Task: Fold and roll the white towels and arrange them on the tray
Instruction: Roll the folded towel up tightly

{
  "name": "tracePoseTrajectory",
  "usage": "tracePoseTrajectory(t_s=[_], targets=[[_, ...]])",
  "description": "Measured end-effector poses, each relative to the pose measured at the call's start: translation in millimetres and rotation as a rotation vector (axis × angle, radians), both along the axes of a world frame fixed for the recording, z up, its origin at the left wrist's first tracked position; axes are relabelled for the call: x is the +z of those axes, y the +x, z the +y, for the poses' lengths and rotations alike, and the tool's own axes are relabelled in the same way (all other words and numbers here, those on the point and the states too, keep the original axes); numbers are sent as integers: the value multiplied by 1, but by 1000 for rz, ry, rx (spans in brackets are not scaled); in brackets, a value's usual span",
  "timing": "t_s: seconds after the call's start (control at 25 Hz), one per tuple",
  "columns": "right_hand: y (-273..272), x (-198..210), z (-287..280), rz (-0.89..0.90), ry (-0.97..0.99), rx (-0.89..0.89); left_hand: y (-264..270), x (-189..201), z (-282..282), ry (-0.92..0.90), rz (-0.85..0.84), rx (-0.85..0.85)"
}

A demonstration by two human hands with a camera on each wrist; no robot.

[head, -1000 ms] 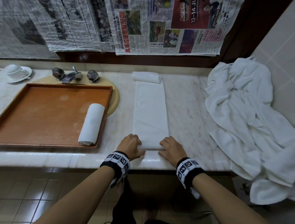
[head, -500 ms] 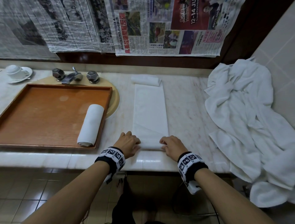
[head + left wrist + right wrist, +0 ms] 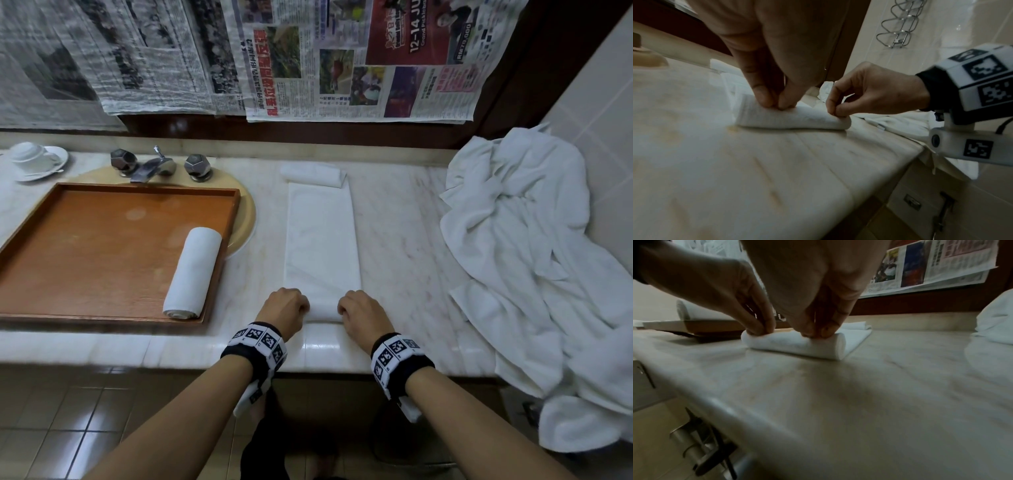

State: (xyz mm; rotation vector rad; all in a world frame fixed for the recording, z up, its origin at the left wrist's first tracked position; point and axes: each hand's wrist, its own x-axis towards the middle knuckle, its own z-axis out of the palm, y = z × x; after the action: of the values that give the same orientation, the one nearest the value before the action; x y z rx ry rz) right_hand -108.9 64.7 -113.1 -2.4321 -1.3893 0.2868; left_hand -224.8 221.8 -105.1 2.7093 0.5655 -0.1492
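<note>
A pale marble desk (image 3: 404,219) with faint pinkish veins runs across the room, its front edge rounded and glossy. Set into it at the left is a beige oval basin (image 3: 247,219); just behind the basin stand a chrome tap (image 3: 152,168) and two faceted metal knobs. Left of the tap, a white cup sits on a saucer (image 3: 37,161). Behind the desk a dark brown wooden wall panel (image 3: 308,130) carries hanging newspaper sheets (image 3: 342,58). To the right of the desk rises a wall of large cream tiles (image 3: 596,99) with a wire rack (image 3: 898,26) fixed on it. Below the desk lies a glossy floor of small beige tiles (image 3: 68,411). The light is dim.
</note>
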Motion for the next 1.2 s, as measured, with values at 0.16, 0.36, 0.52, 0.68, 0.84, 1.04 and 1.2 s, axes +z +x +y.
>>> tracePoseTrajectory(t_s=[0.16, 0.36, 0.52, 0.68, 0.84, 1.04, 1.2], targets=[[-4, -4, -6, 21, 27, 22, 0, -7, -4, 32, 15, -12], [6, 0, 2, -9, -46, 67, 8, -10, -1, 124, 73, -71], [15, 6, 2, 57, -191, 90, 4, -5, 7, 54, 122, -134], [21, 11, 5, 173, -248, 60, 4, 1, 17, -91, 175, -108], [23, 11, 8, 179, -200, 38, 14, 7, 16, -72, 151, -81], [5, 11, 16, -84, -24, 98, 18, 13, 2, 75, 61, -60], [-6, 0, 12, -29, 3, 138, 14, 4, -10, 68, -9, 6]])
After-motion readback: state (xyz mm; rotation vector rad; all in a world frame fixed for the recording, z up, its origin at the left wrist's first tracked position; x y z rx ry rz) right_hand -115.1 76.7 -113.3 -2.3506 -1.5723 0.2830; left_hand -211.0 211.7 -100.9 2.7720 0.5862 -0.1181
